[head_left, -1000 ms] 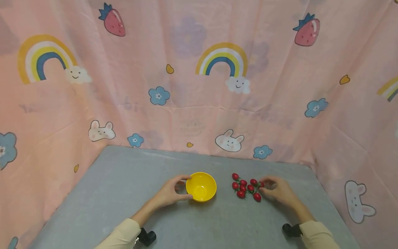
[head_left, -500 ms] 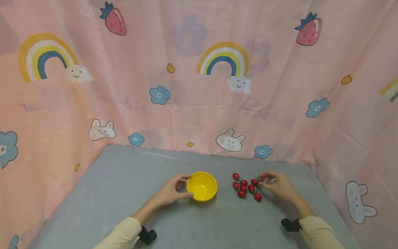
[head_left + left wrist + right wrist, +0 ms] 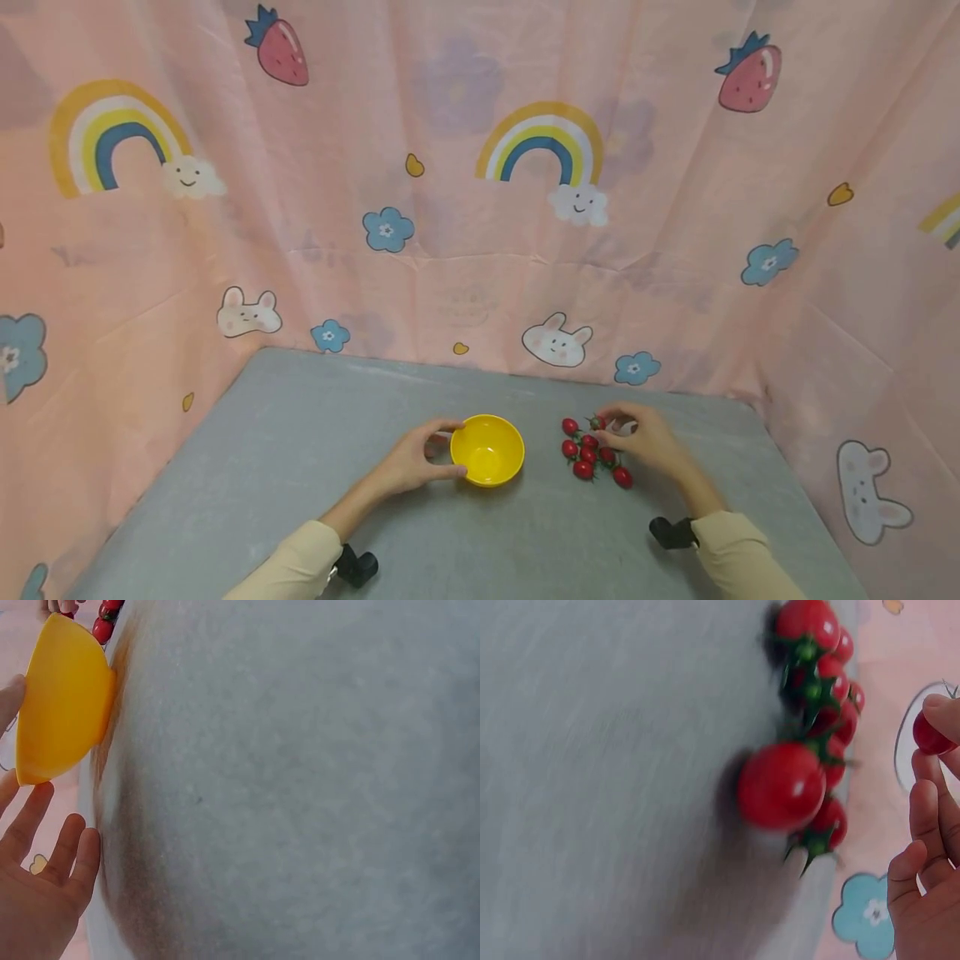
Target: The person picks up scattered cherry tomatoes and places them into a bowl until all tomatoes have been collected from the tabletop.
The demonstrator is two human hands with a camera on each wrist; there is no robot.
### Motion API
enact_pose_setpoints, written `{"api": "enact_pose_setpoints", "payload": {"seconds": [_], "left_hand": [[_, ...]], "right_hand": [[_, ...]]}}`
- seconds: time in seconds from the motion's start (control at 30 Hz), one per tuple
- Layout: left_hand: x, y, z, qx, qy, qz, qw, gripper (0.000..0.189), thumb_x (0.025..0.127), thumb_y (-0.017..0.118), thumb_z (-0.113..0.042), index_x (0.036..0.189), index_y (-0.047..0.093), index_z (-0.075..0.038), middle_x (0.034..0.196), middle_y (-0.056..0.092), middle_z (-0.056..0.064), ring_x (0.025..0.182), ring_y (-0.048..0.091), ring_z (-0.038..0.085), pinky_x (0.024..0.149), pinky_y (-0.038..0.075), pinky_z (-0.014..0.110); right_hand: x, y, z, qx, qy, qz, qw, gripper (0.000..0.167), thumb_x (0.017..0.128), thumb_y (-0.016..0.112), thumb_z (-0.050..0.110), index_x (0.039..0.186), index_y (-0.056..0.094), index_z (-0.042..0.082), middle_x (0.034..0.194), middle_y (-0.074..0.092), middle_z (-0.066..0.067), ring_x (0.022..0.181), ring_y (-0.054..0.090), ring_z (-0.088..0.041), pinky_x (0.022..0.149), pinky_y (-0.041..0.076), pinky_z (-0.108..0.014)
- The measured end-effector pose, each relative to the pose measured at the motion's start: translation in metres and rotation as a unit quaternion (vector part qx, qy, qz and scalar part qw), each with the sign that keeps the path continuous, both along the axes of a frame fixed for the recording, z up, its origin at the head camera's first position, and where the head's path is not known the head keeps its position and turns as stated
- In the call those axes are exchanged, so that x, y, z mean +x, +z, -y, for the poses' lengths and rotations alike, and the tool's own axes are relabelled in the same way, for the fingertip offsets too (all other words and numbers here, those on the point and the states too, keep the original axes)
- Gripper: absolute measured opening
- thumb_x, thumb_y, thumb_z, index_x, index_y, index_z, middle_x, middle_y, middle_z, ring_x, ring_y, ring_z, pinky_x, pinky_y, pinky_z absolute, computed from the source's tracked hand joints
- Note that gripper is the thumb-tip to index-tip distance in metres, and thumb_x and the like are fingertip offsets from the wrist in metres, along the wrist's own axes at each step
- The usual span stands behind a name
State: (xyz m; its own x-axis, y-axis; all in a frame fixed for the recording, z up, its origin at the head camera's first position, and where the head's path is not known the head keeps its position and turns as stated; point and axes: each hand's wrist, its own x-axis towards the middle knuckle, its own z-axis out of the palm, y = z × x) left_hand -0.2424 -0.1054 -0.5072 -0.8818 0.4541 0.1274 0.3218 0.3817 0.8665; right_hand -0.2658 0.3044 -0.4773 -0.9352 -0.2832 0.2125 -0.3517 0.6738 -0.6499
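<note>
A yellow bowl stands upright on the grey table, with nothing seen inside it. My left hand holds its left side, thumb and a finger at the rim; in the left wrist view the other fingers spread below the bowl. To the right lies a cluster of red cherry tomatoes with green stems. Above its far side, my right hand pinches one cherry tomato between thumb and fingertip, lifted off the table. The remaining fingers of that hand are loosely bent.
Grey covering spreads over the table around the bowl and tomatoes. A pink printed curtain hangs along the back and both sides. Black wrist mounts sit at both sleeves.
My right hand has lifted a cherry tomato from the cluster's right edge and moved left with it over the far side. The left hand and bowl have stayed put.
</note>
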Motion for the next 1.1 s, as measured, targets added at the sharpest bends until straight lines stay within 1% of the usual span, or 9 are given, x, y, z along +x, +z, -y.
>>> {"api": "enact_pose_setpoints", "payload": {"seconds": [0.13, 0.23, 0.33, 0.53, 0.67, 0.77, 1.0, 1.1], "left_hand": [[0.000, 0.002, 0.000, -0.002, 0.000, 0.004, 1.0000, 0.062, 0.085, 0.086, -0.028, 0.138, 0.059, -0.013, 0.140, 0.057, 0.007, 0.119, 0.057, 0.030, 0.098, 0.051, 0.046], [-0.001, 0.003, 0.001, -0.003, 0.000, 0.006, 1.0000, 0.062, 0.085, 0.086, -0.028, 0.139, 0.059, -0.013, 0.140, 0.057, 0.006, 0.119, 0.057, 0.030, 0.098, 0.051, 0.046], [-0.001, 0.003, 0.003, -0.005, -0.002, 0.000, 1.0000, 0.062, 0.085, 0.086, -0.027, 0.139, 0.059, -0.013, 0.140, 0.057, 0.006, 0.118, 0.058, 0.029, 0.097, 0.052, 0.045], [0.000, 0.001, 0.002, -0.010, -0.006, -0.008, 0.9999, 0.062, 0.085, 0.085, -0.027, 0.139, 0.059, -0.013, 0.139, 0.057, 0.005, 0.117, 0.058, 0.029, 0.096, 0.052, 0.045], [-0.001, 0.000, 0.000, -0.012, -0.005, -0.005, 0.9999, 0.062, 0.085, 0.085, -0.027, 0.139, 0.059, -0.013, 0.139, 0.057, 0.005, 0.118, 0.057, 0.030, 0.096, 0.052, 0.045], [-0.001, 0.000, -0.001, -0.012, -0.004, -0.003, 0.9999, 0.061, 0.085, 0.085, -0.027, 0.139, 0.059, -0.014, 0.139, 0.057, 0.005, 0.118, 0.057, 0.030, 0.096, 0.052, 0.045], [-0.002, 0.000, -0.001, -0.014, -0.004, -0.003, 0.9999, 0.061, 0.085, 0.085, -0.028, 0.139, 0.059, -0.015, 0.139, 0.057, 0.004, 0.117, 0.058, 0.028, 0.095, 0.052, 0.044], [-0.001, 0.000, -0.001, -0.014, -0.003, -0.005, 0.9999, 0.061, 0.085, 0.085, -0.028, 0.139, 0.059, -0.014, 0.139, 0.057, 0.005, 0.117, 0.058, 0.028, 0.095, 0.053, 0.043]], "right_hand": [[-0.003, 0.001, 0.013, -0.020, 0.013, 0.005, 0.9997, 0.025, 0.087, 0.083, 0.018, 0.109, 0.073, 0.009, 0.097, 0.070, 0.005, 0.086, 0.060, -0.019, 0.077, 0.053, -0.037], [-0.006, 0.002, 0.023, -0.025, 0.023, -0.001, 0.9994, 0.026, 0.087, 0.083, 0.019, 0.109, 0.074, 0.010, 0.097, 0.070, 0.006, 0.085, 0.061, -0.017, 0.076, 0.053, -0.035], [-0.008, 0.003, 0.033, -0.029, 0.031, -0.001, 0.9991, 0.026, 0.087, 0.084, 0.021, 0.109, 0.074, 0.011, 0.098, 0.070, 0.007, 0.084, 0.061, -0.016, 0.075, 0.054, -0.035], [-0.007, 0.004, 0.048, -0.061, 0.055, 0.001, 0.9966, 0.021, 0.087, 0.083, 0.013, 0.105, 0.074, 0.012, 0.092, 0.069, 0.007, 0.081, 0.060, -0.018, 0.073, 0.053, -0.033], [-0.005, 0.005, 0.057, -0.061, 0.059, 0.000, 0.9964, 0.020, 0.087, 0.083, 0.011, 0.105, 0.074, 0.012, 0.089, 0.068, 0.007, 0.079, 0.058, -0.017, 0.073, 0.053, -0.031], [-0.004, 0.007, 0.064, -0.060, 0.064, 0.004, 0.9961, 0.020, 0.086, 0.083, 0.011, 0.105, 0.074, 0.011, 0.088, 0.067, 0.006, 0.077, 0.058, -0.018, 0.073, 0.054, -0.033], [-0.005, 0.012, 0.076, -0.054, 0.080, 0.018, 0.9952, 0.021, 0.087, 0.083, 0.015, 0.106, 0.074, 0.011, 0.096, 0.068, 0.004, 0.078, 0.058, -0.019, 0.074, 0.055, -0.030], [-0.005, 0.014, 0.080, -0.052, 0.089, 0.024, 0.9944, 0.021, 0.088, 0.082, 0.015, 0.107, 0.073, 0.011, 0.097, 0.068, 0.004, 0.080, 0.058, -0.019, 0.074, 0.056, -0.032]]}}
